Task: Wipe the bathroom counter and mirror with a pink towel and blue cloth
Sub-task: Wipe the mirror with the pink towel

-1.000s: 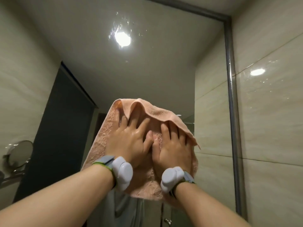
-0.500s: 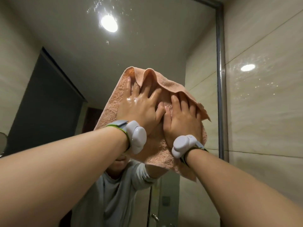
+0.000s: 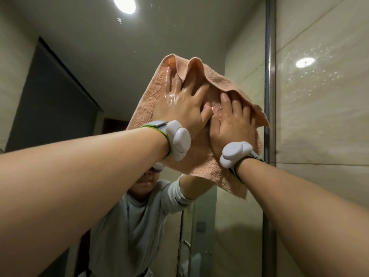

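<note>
Pink towel (image 3: 201, 162) flat on mirror (image 3: 179, 33), near metal edge (image 3: 270, 56); left hand (image 3: 183, 108), right hand (image 3: 233, 124) spread, pressing.

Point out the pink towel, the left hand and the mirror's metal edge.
pink towel (image 3: 143, 108): head view, bare terry left of the fingers.
left hand (image 3: 181, 104): head view, back of the hand.
mirror's metal edge (image 3: 270, 56): head view, upper part of the vertical strip.

the room is dim and warm-toned. a round ceiling lamp (image 3: 124, 4) reflected in the glass mirror (image 3: 139, 56) blows out to pure white, with small specks glinting around it. a second bright spot glares on the glossy beige wall tile (image 3: 319, 96). the forearms near the lens bulge from wide-angle distortion, slightly soft. wet skin shines.
</note>
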